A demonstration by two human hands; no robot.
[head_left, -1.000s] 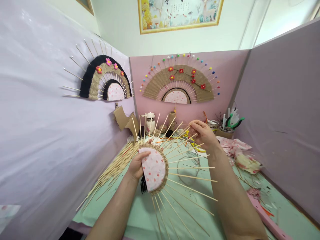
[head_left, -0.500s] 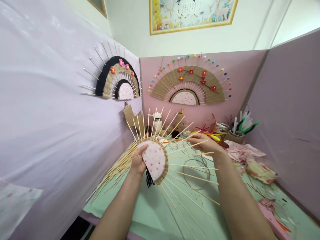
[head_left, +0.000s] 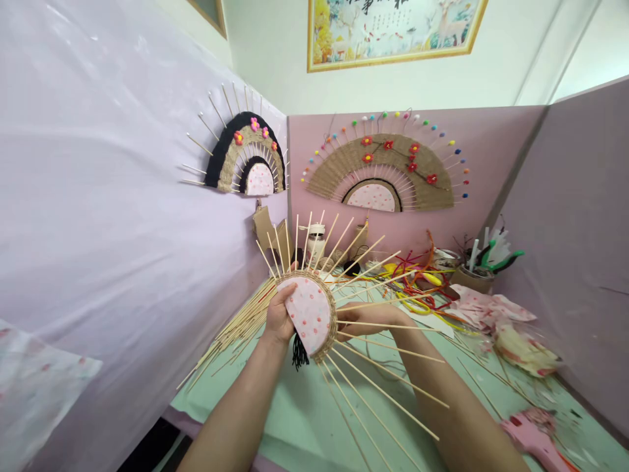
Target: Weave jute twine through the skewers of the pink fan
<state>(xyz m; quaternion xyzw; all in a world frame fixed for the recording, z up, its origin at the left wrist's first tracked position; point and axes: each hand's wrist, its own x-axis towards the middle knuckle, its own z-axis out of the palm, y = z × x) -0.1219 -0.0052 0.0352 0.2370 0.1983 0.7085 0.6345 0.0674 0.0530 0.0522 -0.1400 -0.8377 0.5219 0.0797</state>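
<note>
Right hand (head_left: 372,315) moved behind sticks (head_left: 388,393), grip unclear | left hand (head_left: 280,316) pinching fan (head_left: 310,316) | pot (head_left: 472,280): white rods (head_left: 474,254)

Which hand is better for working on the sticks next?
Probably the right hand: it's partly behind the sticks, close to the woven rim. The left hand is busy holding the dotted half-circle at its straight edge.

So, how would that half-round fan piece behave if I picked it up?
The fan piece is probably light, being largely thin sticks. They stand out straight, so likely stiff, perhaps snappable. The black tassel, hanging loose, should swing floppily.
</note>
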